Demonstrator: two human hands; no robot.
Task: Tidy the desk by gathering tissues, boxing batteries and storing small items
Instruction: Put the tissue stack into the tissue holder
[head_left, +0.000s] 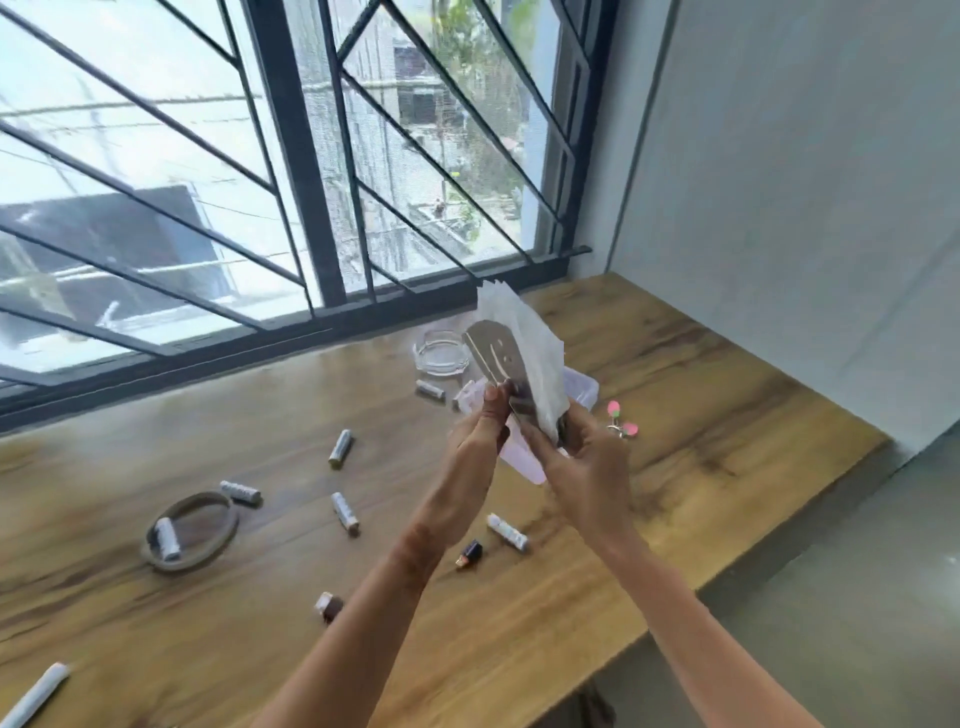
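Both hands are raised above the wooden desk (675, 467). My left hand (480, 431) pinches the lower edge of a shiny metal tissue holder (493, 358) with a cut-out face. White tissues (535, 358) stand in the holder, and my right hand (587, 462) grips the holder's base together with the tissues from the right. Several silver batteries lie scattered on the desk, such as one (340, 448) at the centre left and one (506, 531) below my hands. A clear plastic box (584, 387) sits behind my hands, partly hidden.
A glass ashtray (439, 353) stands near the window. A round lid ring (189, 530) with a battery on it lies at the left. Pink hair clips (621, 421) lie right of the box. Two small dark items (469, 552) (329, 607) and a white marker (36, 693) lie nearer.
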